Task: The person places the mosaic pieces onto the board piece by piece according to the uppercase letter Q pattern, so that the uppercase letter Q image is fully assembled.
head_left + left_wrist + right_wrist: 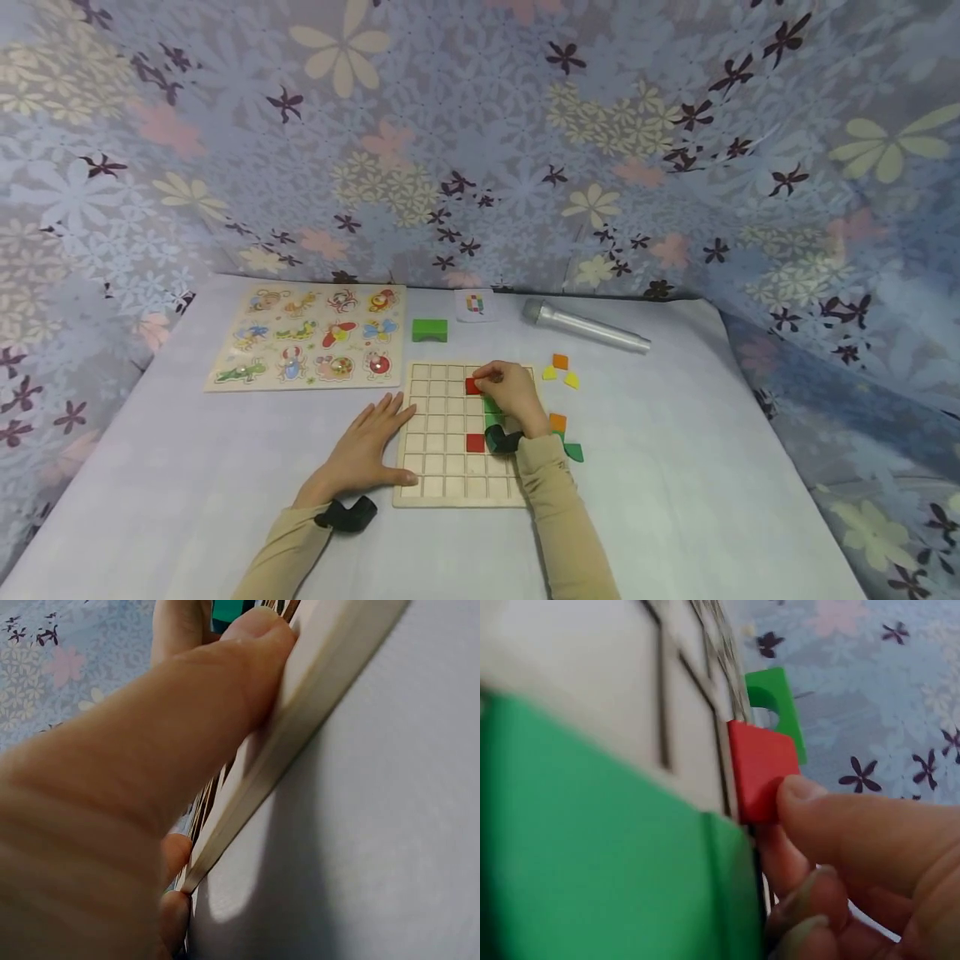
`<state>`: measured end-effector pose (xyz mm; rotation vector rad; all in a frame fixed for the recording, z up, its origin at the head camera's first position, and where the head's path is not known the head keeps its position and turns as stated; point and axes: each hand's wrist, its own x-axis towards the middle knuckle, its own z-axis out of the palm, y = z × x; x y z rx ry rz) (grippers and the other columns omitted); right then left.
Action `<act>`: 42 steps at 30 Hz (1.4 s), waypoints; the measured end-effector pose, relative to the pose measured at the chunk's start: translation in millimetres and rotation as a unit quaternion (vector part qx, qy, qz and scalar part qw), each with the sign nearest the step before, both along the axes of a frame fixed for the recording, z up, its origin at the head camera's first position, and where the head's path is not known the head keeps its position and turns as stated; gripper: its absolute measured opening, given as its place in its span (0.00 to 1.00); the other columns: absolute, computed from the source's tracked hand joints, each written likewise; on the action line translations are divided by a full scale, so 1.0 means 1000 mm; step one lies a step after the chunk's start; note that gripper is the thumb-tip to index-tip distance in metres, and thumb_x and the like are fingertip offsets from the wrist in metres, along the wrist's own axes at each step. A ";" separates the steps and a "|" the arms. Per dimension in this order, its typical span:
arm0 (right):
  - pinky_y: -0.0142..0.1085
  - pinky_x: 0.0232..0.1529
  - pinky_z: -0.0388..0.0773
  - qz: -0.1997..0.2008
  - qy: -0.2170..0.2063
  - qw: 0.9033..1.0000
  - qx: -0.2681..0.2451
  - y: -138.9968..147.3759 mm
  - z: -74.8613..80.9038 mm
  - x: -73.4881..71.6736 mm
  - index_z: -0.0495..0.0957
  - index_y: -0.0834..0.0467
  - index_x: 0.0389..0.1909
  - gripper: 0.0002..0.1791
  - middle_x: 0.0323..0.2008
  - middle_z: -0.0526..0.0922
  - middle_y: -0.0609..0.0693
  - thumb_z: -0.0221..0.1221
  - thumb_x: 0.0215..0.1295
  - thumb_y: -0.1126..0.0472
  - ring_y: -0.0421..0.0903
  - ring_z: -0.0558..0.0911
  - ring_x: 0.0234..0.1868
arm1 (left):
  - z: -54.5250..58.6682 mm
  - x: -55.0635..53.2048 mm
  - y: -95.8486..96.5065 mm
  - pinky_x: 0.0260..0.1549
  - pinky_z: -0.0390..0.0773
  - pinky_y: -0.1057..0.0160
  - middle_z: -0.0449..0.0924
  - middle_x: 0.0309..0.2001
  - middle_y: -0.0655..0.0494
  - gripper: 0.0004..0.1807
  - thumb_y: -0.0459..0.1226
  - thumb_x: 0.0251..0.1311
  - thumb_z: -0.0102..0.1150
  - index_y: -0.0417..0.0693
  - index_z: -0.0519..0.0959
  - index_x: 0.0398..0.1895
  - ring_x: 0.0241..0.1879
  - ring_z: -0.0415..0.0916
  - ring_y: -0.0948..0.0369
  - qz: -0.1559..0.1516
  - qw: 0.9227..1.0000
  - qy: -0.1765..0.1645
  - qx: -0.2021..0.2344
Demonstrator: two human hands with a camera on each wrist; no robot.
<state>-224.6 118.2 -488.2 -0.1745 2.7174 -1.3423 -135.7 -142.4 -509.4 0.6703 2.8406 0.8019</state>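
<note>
A wooden grid board (435, 421) lies flat on the white table. My right hand (513, 396) pinches a red square tile (761, 765) between thumb and fingers at the board's upper part; in the right wrist view the tile touches the grid. Just below it are green tiles (492, 413) on the board, partly hidden by the hand and wrist strap. Another red tile (475, 442) sits in a lower cell. With its fingers spread, my left hand (362, 454) rests at the board's left edge, the thumb (255, 660) lying on the rim.
Right of the board lie loose orange (560, 362), yellow (572, 380) and green (573, 452) pieces. Behind it stand a green arch block (430, 331), a small pattern card (476, 306) and a silver microphone (588, 327). An insect puzzle board (307, 337) is at the back left.
</note>
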 end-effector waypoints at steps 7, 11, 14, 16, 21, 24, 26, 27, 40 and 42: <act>0.41 0.45 0.81 0.006 0.024 1.000 0.003 0.004 -0.005 0.003 0.85 0.56 0.43 0.08 0.44 0.85 0.55 0.61 0.64 0.63 0.52 0.83 0.45 | 0.000 0.001 -0.001 0.74 0.47 0.42 0.50 0.76 0.42 0.57 0.61 0.40 0.72 0.45 0.60 0.73 0.76 0.45 0.43 -0.005 1.000 0.007 0.001; 0.31 0.35 0.79 -0.055 0.021 0.997 -0.055 0.028 -0.001 0.000 0.82 0.57 0.49 0.13 0.48 0.85 0.56 0.60 0.66 0.61 0.51 0.83 0.42 | -0.001 0.001 -0.001 0.74 0.46 0.42 0.50 0.76 0.42 0.58 0.61 0.40 0.72 0.45 0.60 0.73 0.76 0.45 0.44 -0.002 1.000 0.004 0.000; 0.29 0.34 0.76 -0.127 0.030 0.989 -0.071 0.059 0.001 0.001 0.81 0.58 0.52 0.15 0.51 0.84 0.58 0.60 0.65 0.62 0.53 0.82 0.42 | -0.002 0.000 0.000 0.74 0.46 0.42 0.49 0.76 0.42 0.58 0.61 0.40 0.71 0.45 0.60 0.73 0.77 0.44 0.44 -0.002 1.000 0.004 0.005; 0.30 0.37 0.76 -0.179 0.032 0.981 -0.067 0.081 -0.001 0.004 0.80 0.59 0.53 0.17 0.52 0.83 0.60 0.60 0.64 0.63 0.55 0.82 0.45 | -0.002 0.000 0.000 0.74 0.46 0.42 0.49 0.76 0.42 0.58 0.61 0.40 0.71 0.45 0.60 0.73 0.76 0.45 0.44 -0.005 1.000 0.007 0.006; 0.25 0.40 0.73 -0.246 0.009 0.966 -0.078 0.119 -0.011 0.013 0.74 0.61 0.61 0.25 0.55 0.81 0.63 0.61 0.62 0.66 0.55 0.78 0.57 | -0.003 0.001 -0.002 0.74 0.47 0.41 0.50 0.76 0.41 0.58 0.60 0.40 0.72 0.45 0.60 0.73 0.76 0.46 0.43 -0.002 1.000 0.015 -0.003; 0.22 0.34 0.74 -0.241 -0.005 0.966 -0.090 0.126 -0.014 0.014 0.71 0.61 0.63 0.27 0.56 0.81 0.61 0.62 0.62 0.64 0.55 0.79 0.57 | -0.003 0.001 -0.003 0.74 0.47 0.42 0.51 0.76 0.42 0.57 0.59 0.40 0.72 0.45 0.60 0.73 0.76 0.46 0.43 0.002 1.000 0.016 -0.003; 0.27 0.40 0.77 -0.237 -0.007 0.967 -0.087 0.126 -0.015 0.014 0.71 0.60 0.63 0.28 0.56 0.81 0.61 0.63 0.61 0.63 0.56 0.79 0.58 | -0.002 0.001 -0.002 0.74 0.46 0.42 0.50 0.76 0.42 0.57 0.59 0.40 0.72 0.45 0.60 0.73 0.76 0.45 0.44 0.001 1.000 0.014 0.001; 0.31 0.47 0.78 -0.237 -0.007 0.968 -0.083 0.126 -0.014 0.014 0.72 0.60 0.63 0.28 0.56 0.81 0.61 0.63 0.60 0.63 0.56 0.78 0.60 | -0.001 0.001 -0.001 0.74 0.46 0.42 0.50 0.76 0.42 0.57 0.59 0.41 0.72 0.45 0.60 0.73 0.76 0.45 0.43 0.000 1.000 0.013 0.004; 0.56 0.69 0.63 -0.200 0.008 0.979 -0.028 0.121 -0.014 0.008 0.76 0.61 0.55 0.22 0.52 0.82 0.63 0.62 0.58 0.69 0.60 0.74 0.63 | 0.000 0.001 -0.001 0.74 0.46 0.42 0.50 0.76 0.42 0.57 0.60 0.41 0.71 0.44 0.60 0.73 0.76 0.45 0.43 -0.003 1.000 0.004 0.009; 0.56 0.66 0.66 -0.186 0.009 0.982 -0.013 0.120 -0.013 0.007 0.78 0.62 0.53 0.20 0.50 0.82 0.63 0.61 0.58 0.70 0.60 0.75 0.60 | 0.000 0.000 -0.001 0.74 0.46 0.42 0.50 0.76 0.42 0.57 0.60 0.41 0.71 0.45 0.60 0.73 0.76 0.45 0.44 -0.004 1.000 0.004 0.010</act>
